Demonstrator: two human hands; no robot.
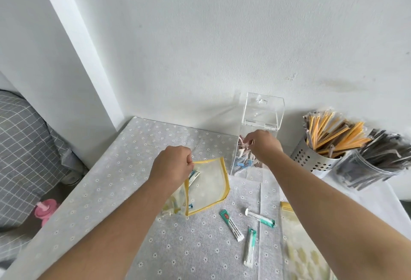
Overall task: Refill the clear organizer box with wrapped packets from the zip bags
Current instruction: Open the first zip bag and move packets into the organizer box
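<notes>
On the near part of the daisy-print tablecloth point(106, 190), three wrapped packets point(231, 225) are scattered, with bare cloth around them. Further in, the yellow-edged zip bag point(211, 186) is pinched at its top edge by the left hand point(171, 166). Against the white wall point(222, 46), pinkish packets are pinched by the right hand point(264, 144) over the open clear organizer box point(262, 112). A perforated metal cup point(309, 159) is seen beside it.
</notes>
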